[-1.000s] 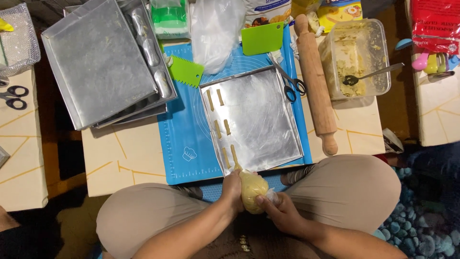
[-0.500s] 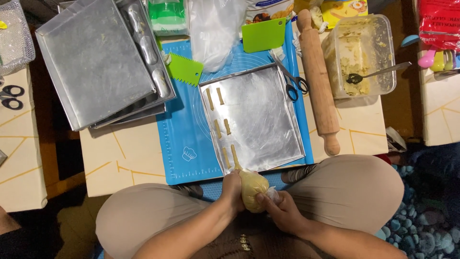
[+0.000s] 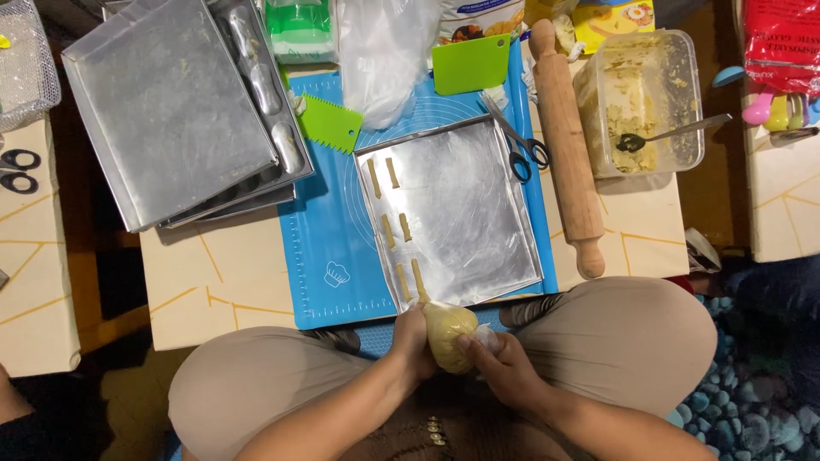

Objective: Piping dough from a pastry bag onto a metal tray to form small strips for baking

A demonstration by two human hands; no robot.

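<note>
I see my left hand and right hand both clamped around a piping bag full of pale dough, the left on its left flank, the right cupping it from below and to the right. The bag sits between the two hands, just above my lap, its tip pointing up at the near edge of the tray. The tip touches the closest dough strip; more strips lie in two short columns along the tray's left side. The tray rests on a blue mat. Scissors and a rolling pin lie just right of the tray. A tub smeared with dough stands further right, a spoon in it. Stacked trays lie well to the left.
</note>
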